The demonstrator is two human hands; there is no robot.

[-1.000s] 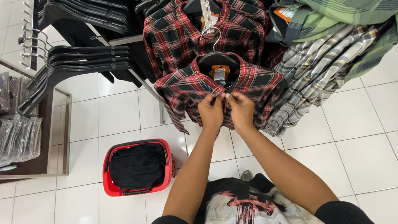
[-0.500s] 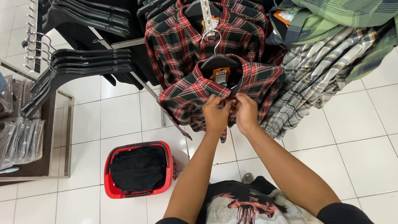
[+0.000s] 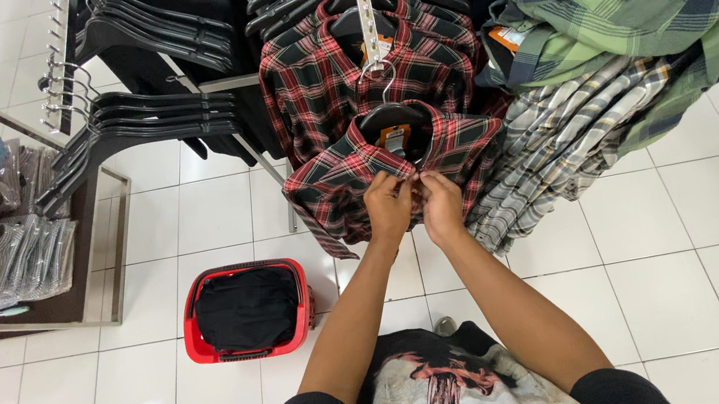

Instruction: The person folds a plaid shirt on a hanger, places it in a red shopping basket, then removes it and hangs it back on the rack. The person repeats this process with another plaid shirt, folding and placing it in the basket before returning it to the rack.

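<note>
An orange tag (image 3: 392, 140) hangs inside the collar of the front red plaid shirt (image 3: 348, 180), just below its hanger. A second orange label (image 3: 507, 38) shows at the neck of the green plaid shirts (image 3: 628, 5). Clear plastic packets (image 3: 19, 257) of folded clothing lie stacked on the dark shelf (image 3: 71, 306) at left.

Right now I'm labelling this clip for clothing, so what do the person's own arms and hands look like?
Both arms are bare from the short black sleeves down. The left hand and right hand wear no gloves; no rings or watch show. The black T-shirt has a pale and red print.
</note>
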